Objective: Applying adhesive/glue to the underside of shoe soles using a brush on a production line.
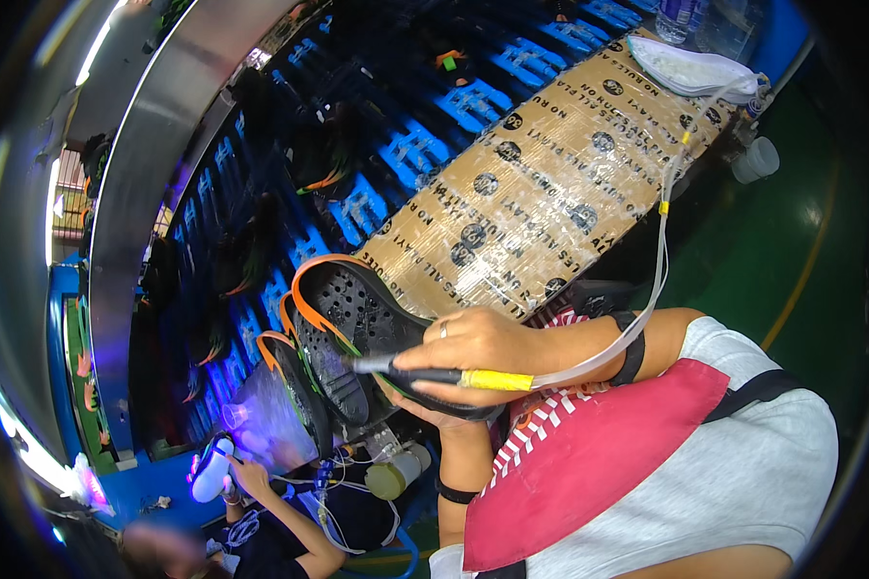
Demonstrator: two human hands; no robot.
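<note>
Head view, cardboard-covered surface [541,198]: the landmark here; the black clog [357,299], with its orange strap, is held just off its lower-left end.
Right hand [478,352]: pinches a brush-like applicator [420,373] in a pen grip, pointing it leftward, low beyond that same end of the surface.
Left hand [436,417]: grasps the clog from underneath; the clog hides part of the grip, so I cannot tell how every finger sits.
Applicator tip: lies over the clog's side, near the rim — whether it touches is too blurred to tell. Short, light strokes along the edge would probably serve best.
Steadying: the left hand does well to take the weight and turn the clog, so that the tip meets each stretch of rim at one angle.
Clear tube [661,261]: loops from the applicator around the surface's right side toward the white tray [690,69] at its upper-right end; slack matters, since a tug could drag the tip off line.
Neighbouring clogs [304,391]: crowd close below the held one, left of the surface's lower end — a little clearance should prevent smears.
</note>
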